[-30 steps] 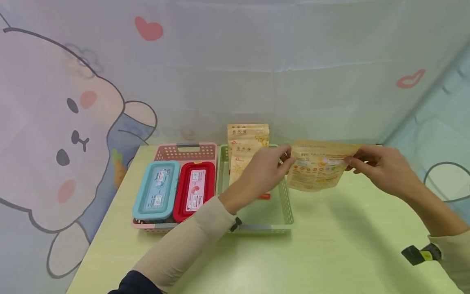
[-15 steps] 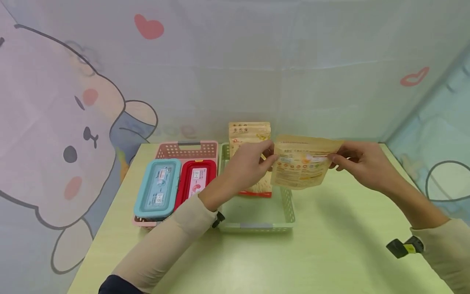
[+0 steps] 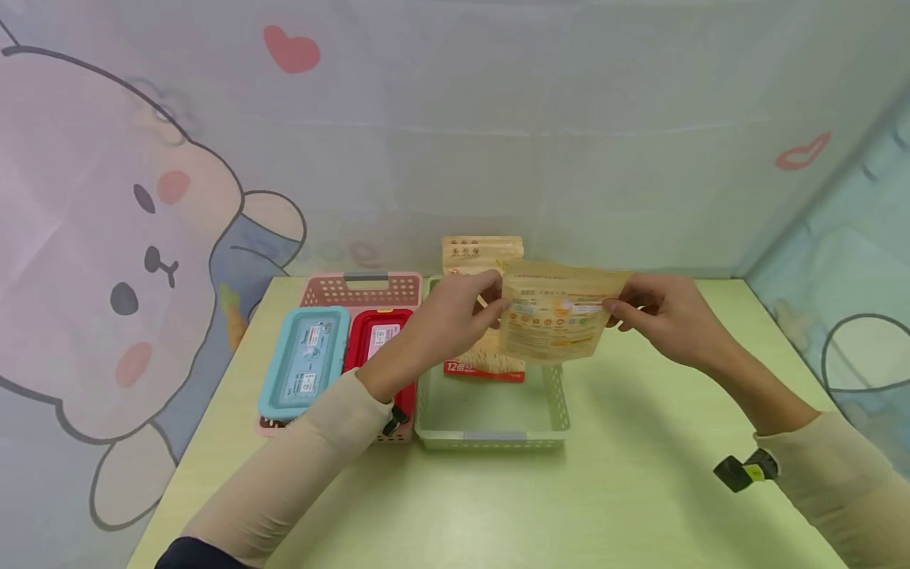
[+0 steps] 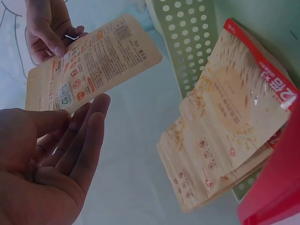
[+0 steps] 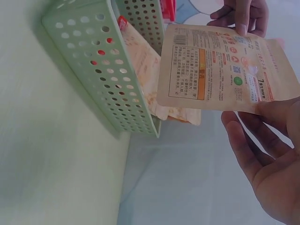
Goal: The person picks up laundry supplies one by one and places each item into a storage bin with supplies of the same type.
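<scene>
A tan printed pouch (image 3: 550,316) is held up above the green basket (image 3: 490,436), its text side toward the head view. My left hand (image 3: 455,316) pinches one side edge between thumb and fingers. At the opposite edge, my right hand (image 3: 664,316) pinches it the same way. Behind it, several similar tan pouches (image 3: 483,251) with a red bottom band lean upright against the basket's back; the left wrist view shows these pouches (image 4: 229,117) overlapping one another. The held pouch (image 5: 225,70) looks flat and smooth in the right wrist view.
Left of the green basket, a pink basket (image 3: 327,288) holds a box with a light blue lid (image 3: 306,363) and one with a red lid (image 3: 370,340), partly behind my left forearm. A cartoon-printed cloth (image 3: 569,158) hangs behind the pale table (image 3: 640,490).
Both hands have carried the pouch leftward, from the right of the green basket to over it. The pouch now covers part of the pouches standing there.
</scene>
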The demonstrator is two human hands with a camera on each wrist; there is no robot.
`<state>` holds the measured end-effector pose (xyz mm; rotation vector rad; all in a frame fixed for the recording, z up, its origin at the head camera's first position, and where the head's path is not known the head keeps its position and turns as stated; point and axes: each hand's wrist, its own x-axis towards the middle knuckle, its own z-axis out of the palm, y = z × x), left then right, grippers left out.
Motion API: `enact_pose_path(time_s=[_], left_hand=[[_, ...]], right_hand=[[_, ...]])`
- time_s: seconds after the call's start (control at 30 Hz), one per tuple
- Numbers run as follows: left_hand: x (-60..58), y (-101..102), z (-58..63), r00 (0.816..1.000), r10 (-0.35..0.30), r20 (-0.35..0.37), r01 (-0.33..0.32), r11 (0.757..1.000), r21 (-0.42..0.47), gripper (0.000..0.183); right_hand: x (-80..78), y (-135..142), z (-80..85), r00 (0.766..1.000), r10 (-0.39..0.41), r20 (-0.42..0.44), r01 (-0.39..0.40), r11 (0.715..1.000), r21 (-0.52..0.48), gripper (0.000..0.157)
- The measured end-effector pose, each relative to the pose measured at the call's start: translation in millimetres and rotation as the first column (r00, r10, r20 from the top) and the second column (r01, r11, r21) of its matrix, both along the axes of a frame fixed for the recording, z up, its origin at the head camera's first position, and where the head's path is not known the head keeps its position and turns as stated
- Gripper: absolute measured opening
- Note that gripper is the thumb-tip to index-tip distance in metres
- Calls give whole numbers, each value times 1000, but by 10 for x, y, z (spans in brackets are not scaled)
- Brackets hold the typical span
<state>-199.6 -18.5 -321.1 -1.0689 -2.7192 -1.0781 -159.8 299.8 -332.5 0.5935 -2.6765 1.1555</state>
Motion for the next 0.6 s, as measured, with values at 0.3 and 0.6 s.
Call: enact_pose_path(time_s=[0.3, 0.6], left_hand=[[-23, -124, -40, 999, 11, 34, -10, 999, -45, 14], [-22, -278, -110, 997, 27, 76, -20, 995, -94, 14]], right_hand=[[-72, -124, -132, 1000, 22, 19, -21, 999, -36, 9], [-95, -270, -239, 997, 27, 68, -24, 999, -36, 10]])
